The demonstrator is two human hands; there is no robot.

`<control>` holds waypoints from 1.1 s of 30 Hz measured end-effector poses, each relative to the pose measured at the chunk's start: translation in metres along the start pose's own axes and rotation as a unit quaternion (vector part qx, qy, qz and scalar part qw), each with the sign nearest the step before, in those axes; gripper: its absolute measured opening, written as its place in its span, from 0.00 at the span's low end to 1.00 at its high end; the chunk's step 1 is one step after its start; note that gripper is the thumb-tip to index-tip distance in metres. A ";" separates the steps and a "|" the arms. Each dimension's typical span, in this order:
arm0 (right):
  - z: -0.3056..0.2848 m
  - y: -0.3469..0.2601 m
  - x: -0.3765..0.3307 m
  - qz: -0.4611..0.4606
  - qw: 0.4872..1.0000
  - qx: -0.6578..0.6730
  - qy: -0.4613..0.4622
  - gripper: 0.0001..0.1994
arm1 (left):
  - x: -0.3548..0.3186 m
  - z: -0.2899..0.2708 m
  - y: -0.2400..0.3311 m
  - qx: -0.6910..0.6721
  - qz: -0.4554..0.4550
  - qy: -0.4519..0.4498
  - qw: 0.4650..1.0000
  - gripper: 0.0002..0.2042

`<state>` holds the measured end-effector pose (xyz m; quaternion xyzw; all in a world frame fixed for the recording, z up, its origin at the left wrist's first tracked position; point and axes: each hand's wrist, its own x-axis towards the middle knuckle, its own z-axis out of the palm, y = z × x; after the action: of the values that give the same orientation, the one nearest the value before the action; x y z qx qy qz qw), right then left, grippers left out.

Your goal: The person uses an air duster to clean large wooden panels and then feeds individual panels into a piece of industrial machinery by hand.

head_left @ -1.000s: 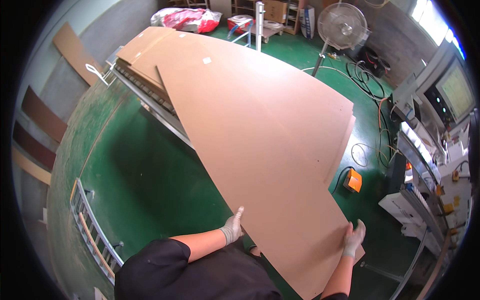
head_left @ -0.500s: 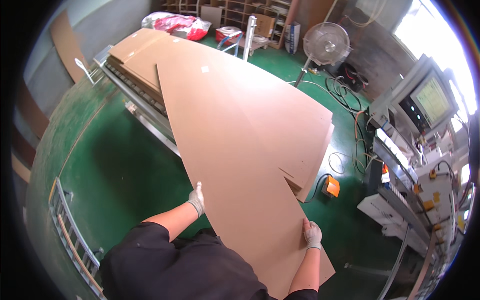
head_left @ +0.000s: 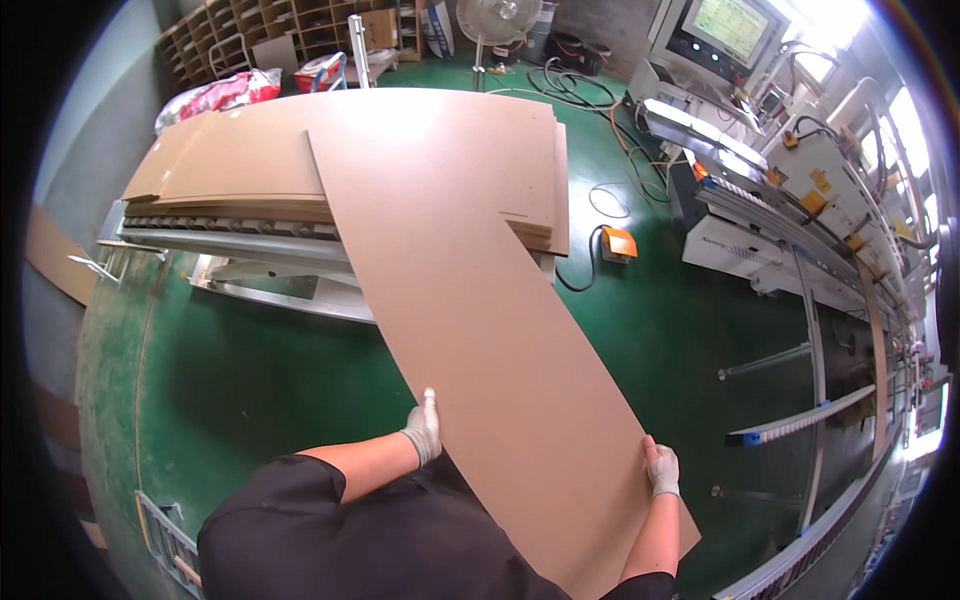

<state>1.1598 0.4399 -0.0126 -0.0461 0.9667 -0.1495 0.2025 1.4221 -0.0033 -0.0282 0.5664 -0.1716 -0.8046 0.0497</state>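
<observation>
Landmark: the stack of brown boards (head_left: 250,165) on the roller table (head_left: 260,245), upper left of centre.

Left of the stack: a green floor (head_left: 230,370) and flat brown offcuts (head_left: 45,260) leaned at the wall. Behind the stack, shelving with cubbyholes (head_left: 250,25) and a red-and-white bag (head_left: 225,92) are seen.

One long brown fibreboard sheet (head_left: 470,300) is pulled off the stack top: its far end lies on the stack, its near end overhangs toward the person, clear of the floor. The sheet is held by both long edges at the near end.

Left hand (head_left: 424,430), in a light glove, is clamped on the sheet's left edge, fingers laid up along the edge. Thumb position cannot be told.

Right hand (head_left: 661,468), also gloved, is clamped on the sheet's right edge, near the sheet's near corner. Hands are well apart, with the full sheet width between them. Black short sleeves are worn.

Right of the stack: an orange foot pedal (head_left: 619,242) sits on the floor just beside the stack's corner, with black cable run to it. Behind the stack on the right, a standing fan (head_left: 497,20) is seen. Further right, a long white-grey machine line (head_left: 790,200) with a lit screen (head_left: 730,25) is placed, and a blue-tipped support rail (head_left: 800,420) projects from it toward the sheet.
</observation>
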 end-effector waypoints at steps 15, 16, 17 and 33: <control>0.009 0.186 -0.175 0.122 0.984 -0.013 0.133 0.37 | 0.119 0.055 0.068 -0.010 0.101 -0.257 0.961 0.28; 0.003 0.185 -0.172 0.112 0.980 -0.014 0.164 0.36 | 0.129 0.074 0.081 -0.024 0.098 -0.246 0.964 0.29; -0.009 0.175 -0.170 0.116 0.975 -0.014 0.188 0.36 | 0.137 0.086 0.092 -0.039 0.095 -0.229 0.968 0.29; -0.132 0.229 -0.184 0.230 0.864 -0.048 0.445 0.32 | 0.105 0.374 0.007 0.043 -0.003 -0.263 0.964 0.30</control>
<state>1.2681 0.7214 0.1015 0.2398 0.9432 -0.0566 -0.2230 1.0368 0.0436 -0.0077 0.3373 -0.2116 -0.9170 -0.0238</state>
